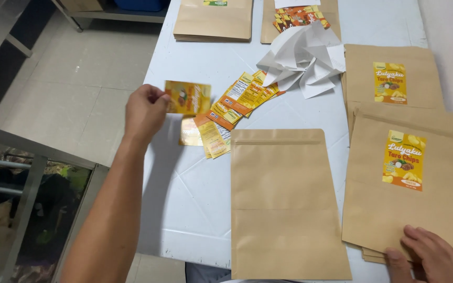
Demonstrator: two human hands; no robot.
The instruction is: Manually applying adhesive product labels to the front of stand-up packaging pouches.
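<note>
A pale blue table point(195, 209) is seen over a tiled floor point(74, 99), with a metal rack point(32, 173) at its left. A blank kraft pouch point(284, 204) is laid centrally, loose stickers point(232, 107) beyond it. An orange sticker point(187, 98) is pinched above the table by the raised left hand point(145, 111). The right hand point(428, 257) is laid flat, fingers slightly spread, on a stack of labelled pouches point(410, 188).

The left arm is stretched forward across the frame, and the left hand point(145, 110) is raised with its fingertips pinched together. The right hand point(425, 257) is laid flat, palm down, at the lower right, with its fingers spread slightly.
</note>
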